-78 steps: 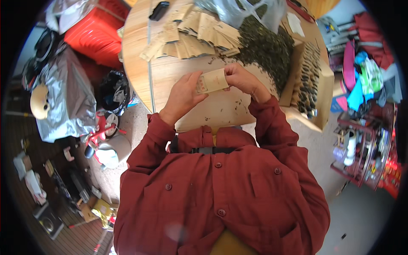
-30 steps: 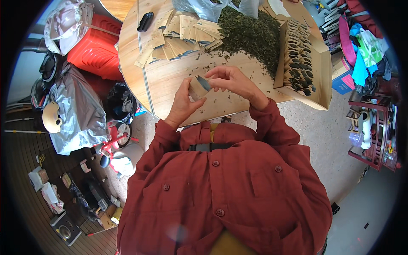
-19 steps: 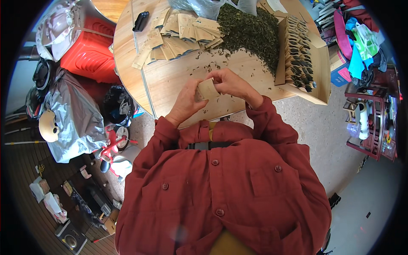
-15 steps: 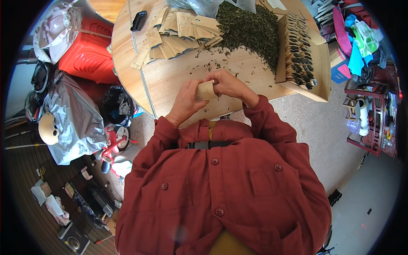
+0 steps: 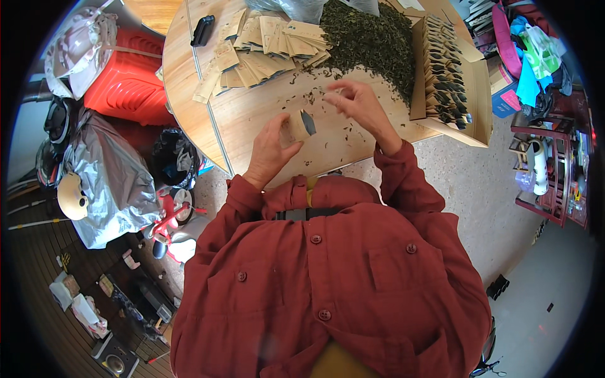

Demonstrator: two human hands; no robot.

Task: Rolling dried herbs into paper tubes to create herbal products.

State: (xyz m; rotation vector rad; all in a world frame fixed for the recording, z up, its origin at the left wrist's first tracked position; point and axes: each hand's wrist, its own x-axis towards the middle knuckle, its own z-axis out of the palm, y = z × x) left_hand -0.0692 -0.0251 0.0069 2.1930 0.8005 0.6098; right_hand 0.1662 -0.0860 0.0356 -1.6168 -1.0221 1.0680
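My left hand [image 5: 270,153] grips a small kraft paper packet [image 5: 299,128] above the near part of the table. The packet's mouth is spread and its dark inside faces right. My right hand [image 5: 360,108] is raised to the right of the packet, apart from it, thumb and fingers parted, with nothing visible held. Beyond that hand lies a heap of dark green dried leaves [image 5: 368,41]. Flat kraft packets [image 5: 261,53] overlap in a pile at the far left of the heap.
An open cardboard box [image 5: 480,94] at the table's right holds several upright packets in rows. Loose leaf bits dot the wooden table [image 5: 239,129]. A black stapler-like object [image 5: 203,31] lies far left, near clear plastic bags [image 5: 296,9]. Red stools [image 5: 129,79] stand left.
My right hand has left the packet and moved up and to the right, its fingers parting. The packet's mouth now shows spread in my left hand, which stays nearly in place.
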